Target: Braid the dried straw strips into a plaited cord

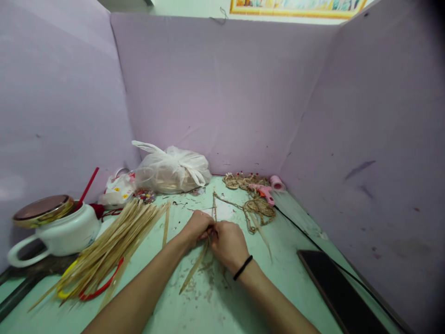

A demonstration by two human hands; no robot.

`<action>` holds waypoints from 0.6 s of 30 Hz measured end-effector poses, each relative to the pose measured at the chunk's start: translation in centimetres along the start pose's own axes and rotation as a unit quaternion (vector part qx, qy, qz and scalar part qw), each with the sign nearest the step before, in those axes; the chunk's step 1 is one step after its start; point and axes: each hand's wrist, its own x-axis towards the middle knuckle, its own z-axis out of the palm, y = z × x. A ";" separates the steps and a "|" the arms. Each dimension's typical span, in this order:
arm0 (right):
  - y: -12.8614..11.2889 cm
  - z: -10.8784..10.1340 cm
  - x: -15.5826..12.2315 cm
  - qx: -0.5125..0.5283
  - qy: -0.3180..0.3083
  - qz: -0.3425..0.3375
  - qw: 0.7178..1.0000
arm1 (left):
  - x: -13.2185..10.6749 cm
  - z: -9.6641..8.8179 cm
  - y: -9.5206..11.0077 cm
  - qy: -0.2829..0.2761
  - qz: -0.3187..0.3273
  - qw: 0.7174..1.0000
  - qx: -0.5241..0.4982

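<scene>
My left hand (200, 224) and my right hand (231, 242) meet near the middle of the table, their fingers closed together on a thin braid (214, 208) of dry straw-like strips. The braid rises from my fingertips, bends at its top and runs right to a loose coil of braided cord (261, 209). Below my hands, a flat, pale strip (193, 271) trails down over the tabletop. My fingers hide the spot where strips and braid join. A black band (243, 267) circles my right wrist.
Left lies a bundle of straw strips (121, 236), beside a white mug-like pot (69, 229). At the back are a tied plastic bag (174, 169), a pink glue gun (266, 192) and a pink roll (277, 183). A dark flat slab (339, 292) lies right, near a black cable (313, 242).
</scene>
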 end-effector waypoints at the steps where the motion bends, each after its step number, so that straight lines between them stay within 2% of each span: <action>1: 0.0 -0.1 0.0 -0.007 -0.007 -0.008 1.000 | 0.0 -0.3 0.0 -0.012 -0.003 1.000 -0.004; 3: 0.8 -0.5 0.3 0.000 -0.036 -0.023 0.999 | 0.2 -0.8 -0.2 -0.039 -0.009 0.999 -0.011; 5: 2.2 -1.2 1.1 0.051 -0.072 -0.020 0.996 | 0.5 -1.1 -0.4 -0.059 -0.011 0.998 -0.020; 6: 3.1 -1.5 1.6 0.097 -0.087 0.009 0.991 | 0.6 -1.2 -0.4 -0.066 -0.008 0.997 -0.026; 8: 4.6 -1.9 2.4 0.223 -0.058 0.106 0.967 | 0.7 -1.2 -0.5 -0.083 -0.004 0.996 -0.037; 9: 5.0 -2.0 2.7 0.296 -0.050 0.167 0.939 | 0.7 -1.2 -0.5 -0.092 -0.003 0.995 -0.043; 11: 5.0 -1.7 2.9 0.439 -0.080 0.258 0.857 | 0.7 -1.1 -0.5 -0.102 -0.003 0.994 -0.049; 13: 4.3 -1.1 2.7 0.550 -0.148 0.269 0.777 | 0.7 -1.0 -0.6 -0.105 0.000 0.993 -0.051; 14: 3.8 -0.6 2.5 0.578 -0.177 0.256 0.754 | 0.7 -0.9 -0.7 -0.105 0.004 0.993 -0.052; 15: 3.4 -0.2 2.4 0.588 -0.196 0.243 0.746 | 0.7 -0.9 -0.8 -0.106 0.009 0.993 -0.054; 16: 3.1 0.2 2.3 0.582 -0.201 0.236 0.752 | 0.7 -0.9 -0.9 -0.107 0.014 0.993 -0.055; 18: 2.8 0.9 2.3 0.541 -0.181 0.239 0.786 | 0.8 -0.8 -1.0 -0.112 0.019 0.992 -0.054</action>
